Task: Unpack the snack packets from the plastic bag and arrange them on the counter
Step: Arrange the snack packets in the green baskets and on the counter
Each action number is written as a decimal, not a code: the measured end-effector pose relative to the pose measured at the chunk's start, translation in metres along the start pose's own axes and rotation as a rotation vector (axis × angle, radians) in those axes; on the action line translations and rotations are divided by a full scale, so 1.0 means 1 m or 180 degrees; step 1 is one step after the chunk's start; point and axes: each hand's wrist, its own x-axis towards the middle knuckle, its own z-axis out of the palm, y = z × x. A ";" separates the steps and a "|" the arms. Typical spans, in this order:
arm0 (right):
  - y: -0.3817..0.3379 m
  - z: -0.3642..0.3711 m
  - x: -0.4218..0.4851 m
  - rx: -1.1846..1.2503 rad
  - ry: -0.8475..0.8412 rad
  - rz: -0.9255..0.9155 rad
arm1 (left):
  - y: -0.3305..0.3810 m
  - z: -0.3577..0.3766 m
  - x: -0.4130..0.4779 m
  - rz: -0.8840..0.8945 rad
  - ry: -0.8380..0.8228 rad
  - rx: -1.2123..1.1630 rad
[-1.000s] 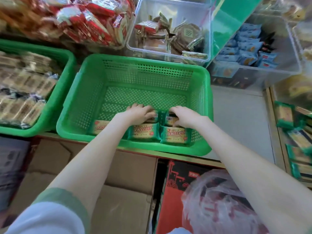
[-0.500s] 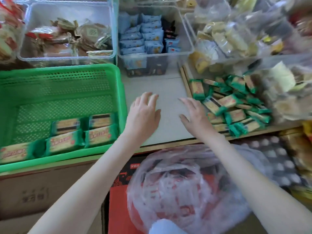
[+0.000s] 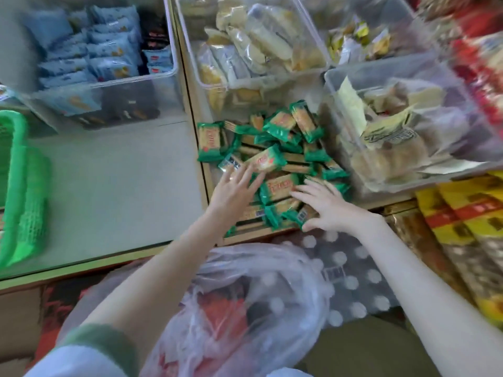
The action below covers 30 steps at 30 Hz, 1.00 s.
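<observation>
Sleeve: closest to us, a white sleeve (image 3: 81, 363) with a green cuff covers the left arm, well on our side of the heap of snack packets (image 3: 275, 159).
Plastic bag: the clear, crumpled plastic bag (image 3: 245, 308) sits below the heap's near edge, between the two forearms. We see red shapes through it but cannot tell what they are.
Dotted sheet: a translucent sheet with white dots (image 3: 351, 270) lies just right of the bag, on our side of the heap.
Left hand: the left hand (image 3: 234, 189) lies on the heap's left side with its fingers straight and spread, the tips touching a packet. It grips nothing.
Right hand: the right hand (image 3: 326, 208) rests palm down on the heap's near right corner, fingers splayed over the packets and thumb against the near edge. It holds nothing that we can make out.
Snack packets: the green-edged packets lie jumbled and overlapping in a wooden-edged section of the bench (image 3: 117, 186).
Bench: its grey top stretches left of the heap.
Green basket: the green basket (image 3: 19, 200) stands well left of the heap, at the frame's edge.
Yellow and red packs: these packs (image 3: 468, 227) lie right of the heap.
Clear bins: one bin (image 3: 402, 126) of cream packets stands just right of the heap. A bin (image 3: 258, 44) of pale yellow packets stands behind it, and a bin (image 3: 103, 63) of blue packets stands behind and to the left.
</observation>
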 end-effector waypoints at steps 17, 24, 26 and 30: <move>-0.027 -0.008 0.001 -0.0232 0.1898 -0.0441 | -0.038 -0.017 -0.034 -0.0356 0.1157 -0.0416; -0.184 -0.040 0.032 0.0467 0.1847 -0.1041 | -0.123 -0.020 -0.162 -0.0831 0.1362 -0.0845; -0.247 -0.043 0.050 0.0723 0.1778 -0.1192 | -0.166 -0.014 -0.211 -0.1041 0.1263 -0.0820; -0.374 -0.042 0.098 0.1050 0.1553 -0.1422 | -0.261 0.006 -0.310 -0.1646 0.1031 -0.0760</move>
